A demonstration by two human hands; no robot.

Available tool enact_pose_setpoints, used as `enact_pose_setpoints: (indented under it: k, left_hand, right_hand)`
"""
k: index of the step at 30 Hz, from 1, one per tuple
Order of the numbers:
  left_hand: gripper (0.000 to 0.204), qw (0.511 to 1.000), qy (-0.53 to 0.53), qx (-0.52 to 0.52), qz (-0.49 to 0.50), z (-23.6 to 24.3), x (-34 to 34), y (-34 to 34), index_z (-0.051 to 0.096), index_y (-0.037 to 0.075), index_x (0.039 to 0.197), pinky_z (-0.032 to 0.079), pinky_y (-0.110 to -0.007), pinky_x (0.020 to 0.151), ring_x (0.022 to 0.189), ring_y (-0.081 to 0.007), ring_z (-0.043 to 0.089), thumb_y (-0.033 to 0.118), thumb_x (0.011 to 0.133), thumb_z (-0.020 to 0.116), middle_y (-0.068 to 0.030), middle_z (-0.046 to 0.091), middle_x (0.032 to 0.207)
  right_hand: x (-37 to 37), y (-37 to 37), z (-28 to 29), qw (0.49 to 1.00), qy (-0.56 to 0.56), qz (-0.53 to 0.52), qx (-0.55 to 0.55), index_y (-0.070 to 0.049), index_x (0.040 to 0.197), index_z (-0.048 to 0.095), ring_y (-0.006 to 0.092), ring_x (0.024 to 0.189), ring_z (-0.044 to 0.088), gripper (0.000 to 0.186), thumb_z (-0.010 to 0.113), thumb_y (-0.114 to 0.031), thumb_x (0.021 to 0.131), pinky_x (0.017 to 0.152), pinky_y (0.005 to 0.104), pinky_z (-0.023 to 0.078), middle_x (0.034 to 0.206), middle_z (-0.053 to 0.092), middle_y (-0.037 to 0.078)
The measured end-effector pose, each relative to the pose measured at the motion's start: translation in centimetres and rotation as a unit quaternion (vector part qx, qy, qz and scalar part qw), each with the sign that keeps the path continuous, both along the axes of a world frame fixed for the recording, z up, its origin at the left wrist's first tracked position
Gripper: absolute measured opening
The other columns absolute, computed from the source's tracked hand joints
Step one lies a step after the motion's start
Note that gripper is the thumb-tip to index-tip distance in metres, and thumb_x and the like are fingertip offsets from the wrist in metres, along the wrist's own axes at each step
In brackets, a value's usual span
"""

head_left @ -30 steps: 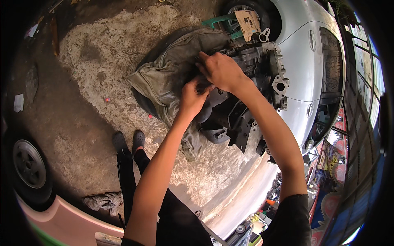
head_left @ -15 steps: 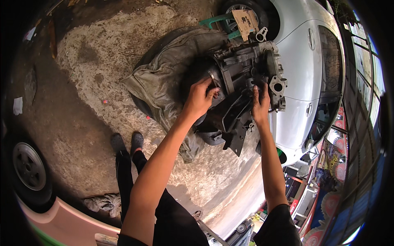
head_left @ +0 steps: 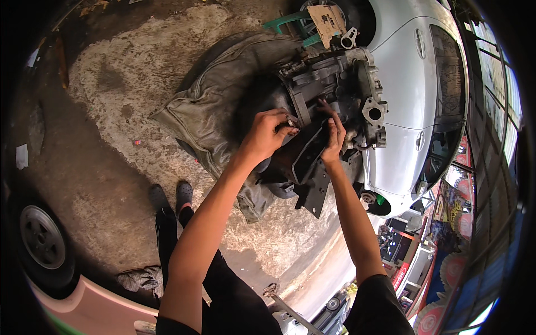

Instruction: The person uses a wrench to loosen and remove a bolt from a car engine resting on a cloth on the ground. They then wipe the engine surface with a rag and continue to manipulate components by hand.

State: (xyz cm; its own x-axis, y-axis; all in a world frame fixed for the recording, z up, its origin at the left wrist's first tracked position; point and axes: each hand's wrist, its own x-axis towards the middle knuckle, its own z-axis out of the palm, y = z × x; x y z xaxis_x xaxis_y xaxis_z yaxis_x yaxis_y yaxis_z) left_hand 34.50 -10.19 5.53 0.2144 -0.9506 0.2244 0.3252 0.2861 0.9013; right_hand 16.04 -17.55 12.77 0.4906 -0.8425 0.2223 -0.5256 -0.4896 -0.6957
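Note:
A greasy car engine [head_left: 326, 78] with black and grey castings rests on its side in front of me. My left hand [head_left: 269, 133] is closed at its near left side, and the fingertips pinch a small shiny metal tool [head_left: 290, 122] whose kind I cannot make out. With my right hand [head_left: 334, 137] I grip the upper edge of a black metal bracket [head_left: 309, 153] on the engine's near side. The thumb is on the near face, and a finger reaches toward the block. A flat plate with holes [head_left: 314, 195] slants down below the bracket.
Under the engine lies a tyre draped with a grey-green cloth [head_left: 206, 106]. A silver car [head_left: 399, 111] stands close on the right. A green stool [head_left: 285, 23] with cardboard [head_left: 326, 25] is behind. At left are a wheel [head_left: 42, 237] and a pinkish car panel [head_left: 95, 301].
My right hand has shifted left and down from the engine's ports onto the black bracket. The metal tool in my left hand stuck up before and now shows only as a short end.

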Motion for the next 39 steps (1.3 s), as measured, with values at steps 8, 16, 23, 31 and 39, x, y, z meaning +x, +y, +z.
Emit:
enact_pose_setpoints:
  k: [8, 16, 23, 31, 39]
  left_hand:
    - [0.025, 0.997, -0.028, -0.043, -0.053, 0.3, 0.8, -0.5, 0.071, -0.005, 0.093, 0.059, -0.032, 0.076, 0.086, -0.0235, 0.07, -0.018, 0.074, 0.061, -0.0122, 0.068, 0.096]
    - [0.025, 0.991, -0.06, -0.11, -0.052, 0.3, 1.6, -1.8, 0.07, -0.006, 0.094, 0.057, -0.033, 0.074, 0.086, -0.0274, 0.07, -0.017, 0.074, 0.061, -0.0127, 0.067, 0.097]
    - [0.018, 0.977, -0.157, -0.136, -0.038, 1.2, 1.8, -1.8, 0.07, -0.005, 0.091, 0.057, -0.035, 0.071, 0.083, -0.0292, 0.07, -0.011, 0.074, 0.068, -0.0131, 0.069, 0.095]
    - [0.021, 0.981, -0.147, -0.129, -0.006, 1.0, 1.8, -1.2, 0.07, -0.001, 0.095, 0.056, -0.036, 0.07, 0.085, -0.0325, 0.068, -0.004, 0.074, 0.073, -0.0134, 0.069, 0.097]
    - [0.029, 0.979, -0.16, -0.115, -0.045, 1.5, 2.3, -0.6, 0.068, -0.001, 0.098, 0.056, -0.037, 0.072, 0.089, -0.0336, 0.068, -0.009, 0.07, 0.071, -0.0138, 0.068, 0.104]
  right_hand:
    - [0.1, -0.1, 0.0, 1.0, 0.012, 0.005, -0.024, 0.008, 0.105, 0.062, 0.0352, 0.129, 0.051, 0.047, 0.038, -0.032, 0.096, 0.107, 0.0374, 0.034, 0.126, 0.062, 0.024]
    - [-0.2, -0.3, -0.2, 0.999, 0.03, 0.013, -0.033, 0.009, 0.104, 0.062, 0.0356, 0.129, 0.051, 0.048, 0.037, -0.032, 0.095, 0.107, 0.0372, 0.034, 0.126, 0.062, 0.025]
    - [0.0, -0.2, 0.0, 0.998, 0.039, 0.018, -0.036, 0.009, 0.104, 0.061, 0.0368, 0.128, 0.052, 0.049, 0.037, -0.033, 0.094, 0.106, 0.0386, 0.036, 0.128, 0.06, 0.025]
    - [-0.7, -0.3, -0.4, 0.999, 0.031, 0.015, -0.037, 0.01, 0.104, 0.061, 0.0374, 0.125, 0.054, 0.051, 0.037, -0.035, 0.095, 0.104, 0.0385, 0.038, 0.127, 0.06, 0.026]
    - [-0.6, -0.4, -0.5, 0.999, 0.02, 0.027, -0.042, 0.011, 0.103, 0.06, 0.0378, 0.124, 0.055, 0.05, 0.038, -0.033, 0.094, 0.104, 0.0382, 0.038, 0.126, 0.06, 0.027]
